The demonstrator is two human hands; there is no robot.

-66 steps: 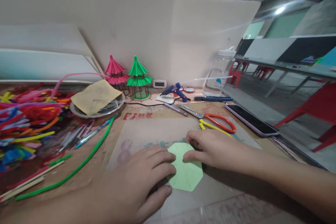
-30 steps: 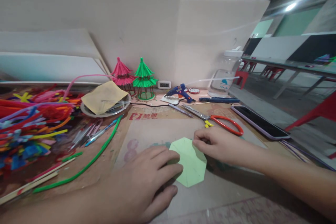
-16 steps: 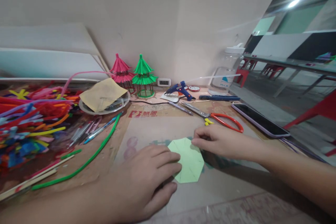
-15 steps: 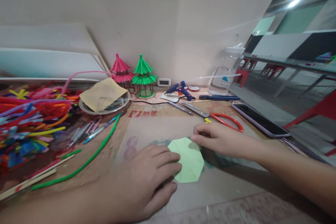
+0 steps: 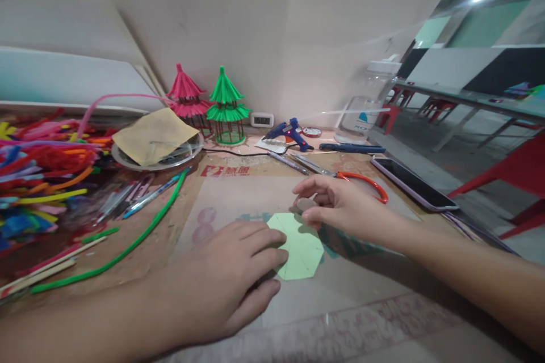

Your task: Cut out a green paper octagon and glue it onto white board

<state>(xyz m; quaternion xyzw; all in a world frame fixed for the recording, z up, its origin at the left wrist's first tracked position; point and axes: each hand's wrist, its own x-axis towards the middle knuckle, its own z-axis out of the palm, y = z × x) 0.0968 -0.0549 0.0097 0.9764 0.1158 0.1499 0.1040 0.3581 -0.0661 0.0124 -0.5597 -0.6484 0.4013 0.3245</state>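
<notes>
1. In the head view, the person's left hand lies palm down, fingers slightly spread, with fingertips resting on one pale green eight-sided paper.
2. That single paper lies flat near the middle of the table, towards its front edge, upon one pale sheet with printed marks.
3. The right hand hovers just above the paper's far right corner, thumb and fingers curled in, pinching one small grey piece; I cannot tell what kind.
4. Beyond the right hand is one pair of scissors, part of its orange handle hidden, and one pen beside its blades.
5. Along the table's back edge stand two little towers, one pink and one green, then one clock, one blue glue gun and one clear bottle. In front of the bottle lies one blue cutter.
6. Near the right edge lies one phone.
7. Towards the back left corner, one plate carries one yellowish paper; fuzzy stems, too many to count, crowd the left edge.
8. One long green stem curves in front of the plate.
</notes>
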